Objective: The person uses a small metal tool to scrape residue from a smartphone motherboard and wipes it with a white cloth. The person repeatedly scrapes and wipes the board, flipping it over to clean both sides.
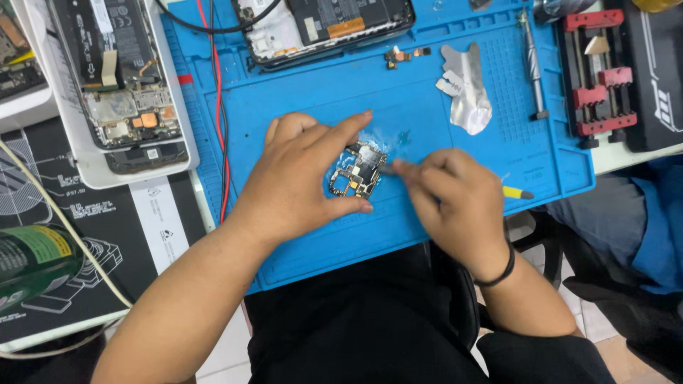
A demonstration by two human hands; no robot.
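A small phone circuit board (358,173) lies on the blue repair mat (306,92). My left hand (299,178) pinches the board between index finger and thumb and holds it flat on the mat. My right hand (455,203) grips a thin tool with a yellow handle (517,193), its tip touching the right edge of the board. A wet shiny patch on the mat surrounds the board.
An opened phone (324,25) lies at the mat's top edge, another opened phone (121,78) on a white tray to the left. Silver foil pieces (469,92), a metal screwdriver (533,64) and a red clamp jig (597,71) sit at right. Red and black wires (217,107) cross the mat's left side.
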